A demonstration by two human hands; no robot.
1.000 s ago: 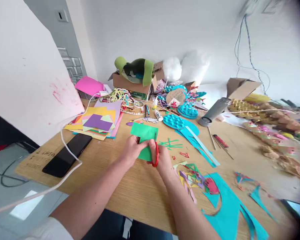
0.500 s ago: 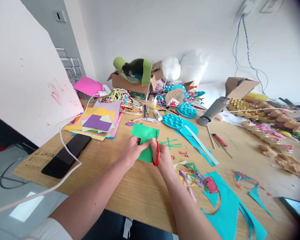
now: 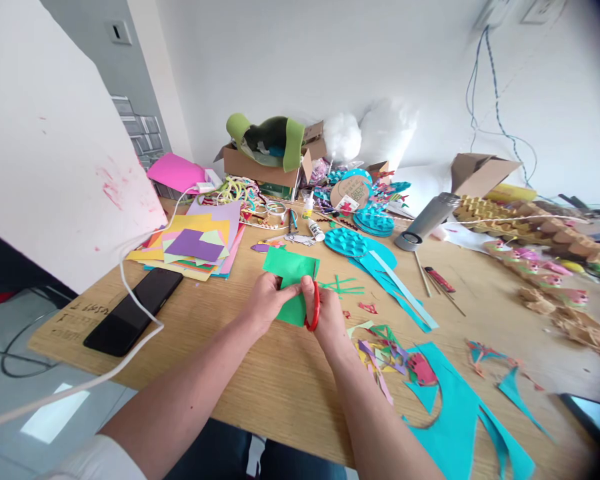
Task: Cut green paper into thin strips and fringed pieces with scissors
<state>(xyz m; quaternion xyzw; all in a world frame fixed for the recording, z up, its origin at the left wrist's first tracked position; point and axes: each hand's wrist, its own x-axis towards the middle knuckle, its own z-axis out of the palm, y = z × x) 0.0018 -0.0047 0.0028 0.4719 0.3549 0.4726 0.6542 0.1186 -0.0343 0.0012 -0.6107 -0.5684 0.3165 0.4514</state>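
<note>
My left hand [image 3: 265,300] grips a sheet of green paper [image 3: 293,265] by its left side, above the table's near half. My right hand [image 3: 326,308] is closed round the red handles of a pair of scissors [image 3: 315,310], at the right edge of that sheet. The blades lie along the paper's right side, largely hidden by fingers and paper. Thin green paper strips [image 3: 344,287] lie just right of the sheet. Nearer my right forearm is a pile of mixed paper scraps [image 3: 383,350].
Stacked coloured paper [image 3: 193,245] and a black phone [image 3: 133,312] with a white cable across it lie left. Large blue paper offcuts [image 3: 447,413] spread at the near right. Behind are a glue bottle [image 3: 315,231], blue egg-tray pieces [image 3: 347,243] and a grey flask [image 3: 427,221].
Almost nothing differs. Both hands keep the same hold on the green paper and the scissors, and the view has shifted very slightly.
</note>
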